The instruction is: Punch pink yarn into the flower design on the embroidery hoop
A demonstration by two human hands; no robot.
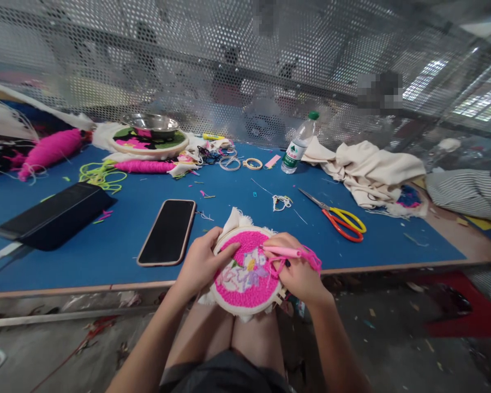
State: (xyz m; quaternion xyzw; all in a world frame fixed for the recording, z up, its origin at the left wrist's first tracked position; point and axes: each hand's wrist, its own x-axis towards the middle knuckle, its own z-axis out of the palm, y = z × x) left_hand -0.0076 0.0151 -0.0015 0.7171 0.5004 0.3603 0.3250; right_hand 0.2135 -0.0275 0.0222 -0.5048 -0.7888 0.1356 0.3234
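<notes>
A round embroidery hoop (245, 299) rests above my lap at the table's front edge, its cloth mostly filled with pink loops around a pale flower with a yellow centre. My left hand (202, 259) grips the hoop's left rim, the thumb lying over the pink loops. In my right hand (298, 273) is a pink punch needle pen (284, 251), its tip pointing left at the upper right part of the stitching. Pink yarn (313, 260) loops from the pen around my fingers. The exact contact of the tip is too small to tell.
On the blue table (229, 210) lie a phone (167, 233), a black power bank (55, 215), scissors (339, 218), a bottle (298, 144), cream cloth (372, 166), pink yarn bundles (55, 150) and another hoop (149, 142) with a metal bowl (151, 122). Perforated metal stands behind.
</notes>
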